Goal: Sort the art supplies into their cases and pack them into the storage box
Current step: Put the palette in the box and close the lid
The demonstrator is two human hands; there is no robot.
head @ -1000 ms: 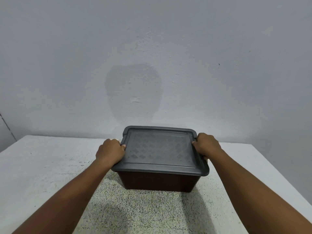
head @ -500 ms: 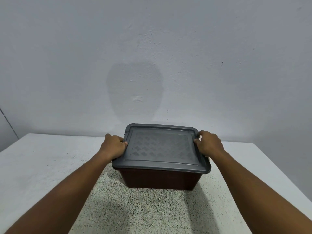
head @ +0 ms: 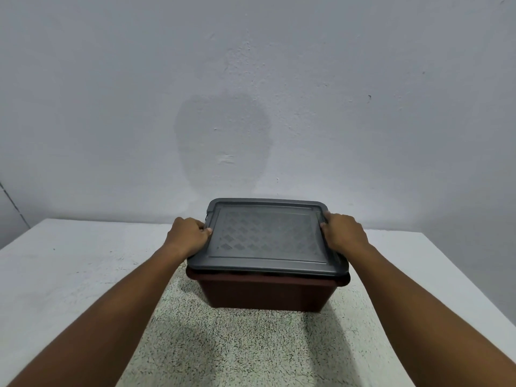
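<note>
Presently, the left of the scene is taken up by a white table (head: 69,263), its surface scuffed with small dark marks, which runs back to a plain pale wall (head: 111,93). A speckled mat (head: 237,344) lies on the table along the near centre. The left forearm reaches from the near left corner towards the middle of the scene. The left hand (head: 187,235) sits at the left short end of the grey lid (head: 268,238); its fingers are curled round the lid's edge and the thumb tip rests on the top face beside the raised border. At centre stands the storage box (head: 265,293), a dark brown tub whose near part rests on the far part of the mat, a little short of the wall. The lid lies across the top of the box, roughly level; along its near edge a thin dark gap shows between lid and brown rim, so it does not look fully seated there. The lid's recessed panel carries a diamond pattern. The contents of the box are hidden. On the wall directly behind the box is a rounded dark shadow. To the right, the right hand (head: 344,233) mirrors the left: its fingers wrap the right short end of the lid, with the thumb on the top face. The right forearm runs back to the near right corner.
</note>
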